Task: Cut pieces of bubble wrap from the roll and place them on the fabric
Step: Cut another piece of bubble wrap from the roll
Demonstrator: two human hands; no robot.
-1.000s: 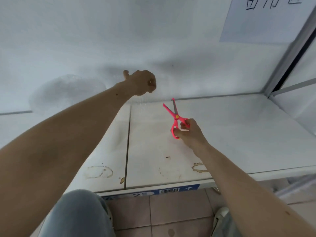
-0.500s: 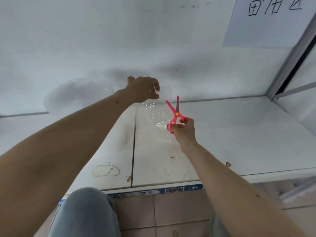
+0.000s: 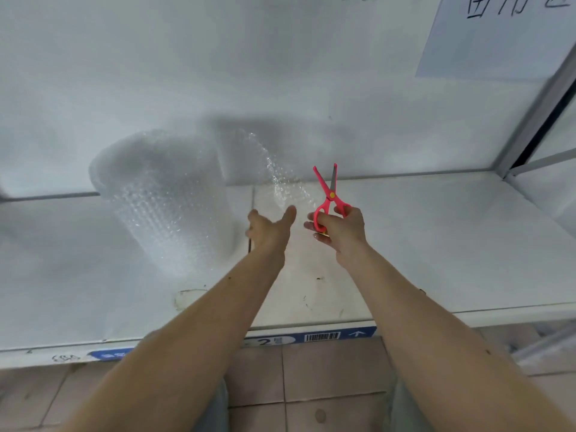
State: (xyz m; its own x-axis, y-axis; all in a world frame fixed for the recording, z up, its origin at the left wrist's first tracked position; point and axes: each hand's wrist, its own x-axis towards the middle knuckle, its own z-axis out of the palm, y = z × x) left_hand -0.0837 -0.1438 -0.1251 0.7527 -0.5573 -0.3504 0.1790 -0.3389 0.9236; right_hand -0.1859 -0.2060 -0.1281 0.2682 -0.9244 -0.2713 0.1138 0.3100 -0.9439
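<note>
A big roll of clear bubble wrap (image 3: 162, 201) stands on the white shelf (image 3: 436, 244) at the left, against the back wall. A loose sheet of bubble wrap (image 3: 280, 179) runs from the roll to the right and down to my left hand (image 3: 269, 229), which grips its lower edge with the thumb out. My right hand (image 3: 339, 229) holds pink scissors (image 3: 327, 194) upright with the blades apart. The scissors sit just right of the sheet's edge. No fabric shows in this view.
A seam (image 3: 251, 244) splits the shelf between my hands. A paper sign (image 3: 498, 35) hangs on the wall at upper right, beside a metal frame post (image 3: 536, 113). A blue label strip (image 3: 324, 336) lines the shelf's front edge above the tiled floor (image 3: 311, 385).
My left hand came down from the wall toward me, drawing the sheet out from the roll. The right hand with the scissors moved closer to the left hand, blades still apart.
</note>
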